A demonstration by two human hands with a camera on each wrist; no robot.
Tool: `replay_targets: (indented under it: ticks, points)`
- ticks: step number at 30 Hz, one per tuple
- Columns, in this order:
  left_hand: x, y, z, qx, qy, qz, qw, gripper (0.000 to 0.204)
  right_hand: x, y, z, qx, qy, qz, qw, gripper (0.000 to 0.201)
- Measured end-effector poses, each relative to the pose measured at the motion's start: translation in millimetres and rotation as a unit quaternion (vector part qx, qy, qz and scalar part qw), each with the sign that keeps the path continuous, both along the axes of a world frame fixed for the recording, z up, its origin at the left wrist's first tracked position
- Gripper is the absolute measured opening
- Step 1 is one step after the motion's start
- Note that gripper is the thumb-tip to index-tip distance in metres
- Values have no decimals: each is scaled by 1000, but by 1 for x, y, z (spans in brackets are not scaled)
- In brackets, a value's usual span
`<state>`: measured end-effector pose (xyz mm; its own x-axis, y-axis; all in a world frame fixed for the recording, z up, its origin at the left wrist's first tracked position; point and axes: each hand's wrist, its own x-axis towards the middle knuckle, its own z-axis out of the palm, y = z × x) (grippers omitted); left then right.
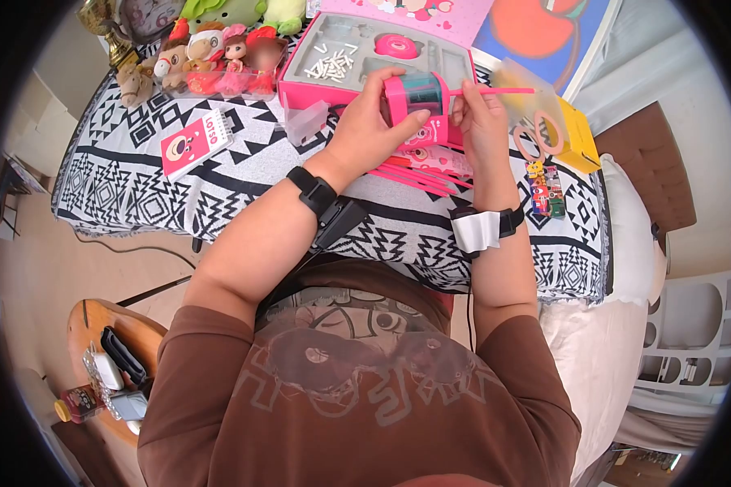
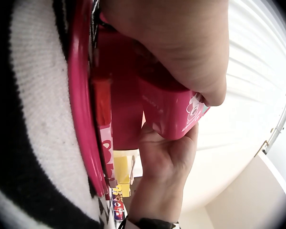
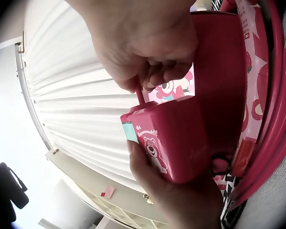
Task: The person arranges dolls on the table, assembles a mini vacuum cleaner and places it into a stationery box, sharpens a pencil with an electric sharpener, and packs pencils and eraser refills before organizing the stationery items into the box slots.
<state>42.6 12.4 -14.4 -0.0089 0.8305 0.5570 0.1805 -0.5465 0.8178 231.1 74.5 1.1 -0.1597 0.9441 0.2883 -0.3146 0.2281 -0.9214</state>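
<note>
My left hand [image 1: 361,130] grips a pink pencil sharpener [image 1: 422,96] with a teal see-through window, its thumb across the near side. A white bear is printed on the sharpener's body [image 3: 176,138] in the right wrist view. Beside it, my right hand [image 1: 486,122] pinches a thin pink pencil [image 1: 512,91], which points into the sharpener's end; that end of the pencil is hidden. Both hands are raised over the near side of an open pink box [image 1: 295,96]. Several pink pencils [image 1: 418,180] and a printed pink pack [image 1: 440,161] lie below the sharpener.
In the box's grey tray are small white sticks [image 1: 330,66] and a round pink item [image 1: 395,46]. To the left lie a notebook [image 1: 193,148] and a clear plastic case [image 1: 304,123]. A yellow box [image 1: 575,140] and tape rolls [image 1: 551,134] stand right. Dolls [image 1: 234,57] line the back left.
</note>
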Motion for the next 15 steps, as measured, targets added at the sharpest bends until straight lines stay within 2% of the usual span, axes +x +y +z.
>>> replay_targets:
  ticks: [2, 4, 5, 6, 7, 10, 12, 15]
  points:
    - [0, -1, 2, 5, 9, -1, 1000, 63, -2, -4, 4, 18, 15, -13, 1000, 18]
    - [2, -1, 2, 12, 19, -3, 1000, 62, -3, -10, 10, 15, -16, -28, 999, 24]
    - [5, 1, 1, 3, -34, -23, 999, 66, -3, -8, 9, 17, -14, -30, 999, 24]
    - [6, 2, 0, -6, -87, -42, 995, 69, -3, -5, 6, 64, -42, -27, 997, 32]
    - [5, 3, -1, -5, -83, -44, 996, 69, -3, -3, 4, 110, -70, -23, 991, 40]
    - [2, 4, 1, -60, -93, -15, 994, 67, -8, -12, 11, 120, -92, 10, 988, 49]
    - [4, 3, 5, -73, -229, -68, 968, 61, -16, -18, 10, 103, -92, 31, 990, 53]
    - [2, -1, 9, -124, -213, -99, 964, 58, -18, -26, 14, 62, -97, 66, 991, 54]
